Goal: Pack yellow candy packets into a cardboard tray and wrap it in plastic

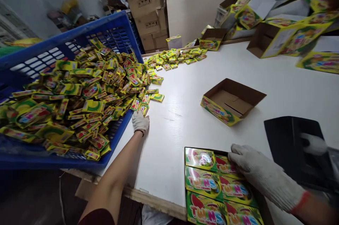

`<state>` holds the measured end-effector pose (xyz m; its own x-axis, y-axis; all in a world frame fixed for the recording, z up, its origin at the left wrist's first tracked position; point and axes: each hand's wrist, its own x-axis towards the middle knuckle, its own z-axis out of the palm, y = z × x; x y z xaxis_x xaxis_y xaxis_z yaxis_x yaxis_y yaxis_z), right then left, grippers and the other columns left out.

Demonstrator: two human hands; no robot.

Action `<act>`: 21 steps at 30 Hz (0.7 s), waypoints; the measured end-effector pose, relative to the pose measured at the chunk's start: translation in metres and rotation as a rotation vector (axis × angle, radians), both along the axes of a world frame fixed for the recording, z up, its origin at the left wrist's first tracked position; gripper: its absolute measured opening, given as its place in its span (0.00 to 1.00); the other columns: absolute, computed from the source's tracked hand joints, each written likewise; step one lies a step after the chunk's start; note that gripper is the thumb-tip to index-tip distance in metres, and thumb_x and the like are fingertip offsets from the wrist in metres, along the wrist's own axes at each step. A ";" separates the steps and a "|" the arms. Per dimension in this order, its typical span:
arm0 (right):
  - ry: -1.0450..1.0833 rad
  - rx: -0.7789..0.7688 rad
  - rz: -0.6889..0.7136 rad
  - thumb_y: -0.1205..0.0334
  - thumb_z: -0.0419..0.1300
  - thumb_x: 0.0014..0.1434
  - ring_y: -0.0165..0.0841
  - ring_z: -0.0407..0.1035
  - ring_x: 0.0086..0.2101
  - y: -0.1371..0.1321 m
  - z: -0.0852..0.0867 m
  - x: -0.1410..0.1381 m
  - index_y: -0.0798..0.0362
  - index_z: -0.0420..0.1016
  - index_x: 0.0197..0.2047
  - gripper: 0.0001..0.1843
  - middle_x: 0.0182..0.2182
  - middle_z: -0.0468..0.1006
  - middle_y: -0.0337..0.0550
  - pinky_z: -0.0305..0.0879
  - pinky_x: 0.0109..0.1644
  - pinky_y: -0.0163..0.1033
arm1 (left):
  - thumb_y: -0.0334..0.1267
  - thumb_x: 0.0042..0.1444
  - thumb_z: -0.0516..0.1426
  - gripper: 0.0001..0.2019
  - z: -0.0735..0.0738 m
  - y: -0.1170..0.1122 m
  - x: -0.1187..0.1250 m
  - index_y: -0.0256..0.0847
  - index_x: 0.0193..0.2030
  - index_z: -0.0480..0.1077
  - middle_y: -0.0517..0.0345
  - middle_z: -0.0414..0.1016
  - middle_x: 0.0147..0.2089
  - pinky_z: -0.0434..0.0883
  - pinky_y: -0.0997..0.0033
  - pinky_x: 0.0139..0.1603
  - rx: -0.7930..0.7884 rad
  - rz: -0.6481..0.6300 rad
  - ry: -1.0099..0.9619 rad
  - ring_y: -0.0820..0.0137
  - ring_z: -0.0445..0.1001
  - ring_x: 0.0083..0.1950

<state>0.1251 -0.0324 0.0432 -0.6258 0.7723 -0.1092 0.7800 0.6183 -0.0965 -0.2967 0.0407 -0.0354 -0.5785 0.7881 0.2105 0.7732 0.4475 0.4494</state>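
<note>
My left hand (140,122), in a white knit glove, reaches to the crate's right edge with its fingers closed around a couple of small yellow-green Twins boxes (143,108). Its fingertips are partly hidden by them. In the lower right, my right hand (254,168), also gloved, grips the far right rim of an open carton (265,211). Its fingers curl over beside the packs. Inside the carton lie several Twins packs (202,179) in two columns, faces up. A blue plastic crate (116,147) heaped with small Twins boxes (87,94) stands tilted on the left.
An open, shallow display carton (233,103) sits on the white table (180,119). More small boxes (177,57) lie along the back edge. Opened cartons (280,34) pile up at back right. A black device (299,151) stands at right. Brown cardboard boxes (148,6) are stacked behind.
</note>
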 end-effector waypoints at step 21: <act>0.195 -0.228 -0.409 0.76 0.49 0.60 0.46 0.73 0.52 -0.046 0.014 -0.035 0.60 0.75 0.54 0.23 0.52 0.77 0.62 0.70 0.58 0.51 | 0.39 0.58 0.59 0.20 0.056 -0.103 0.147 0.41 0.56 0.67 0.47 0.73 0.57 0.67 0.56 0.65 0.474 -0.736 -0.677 0.61 0.72 0.60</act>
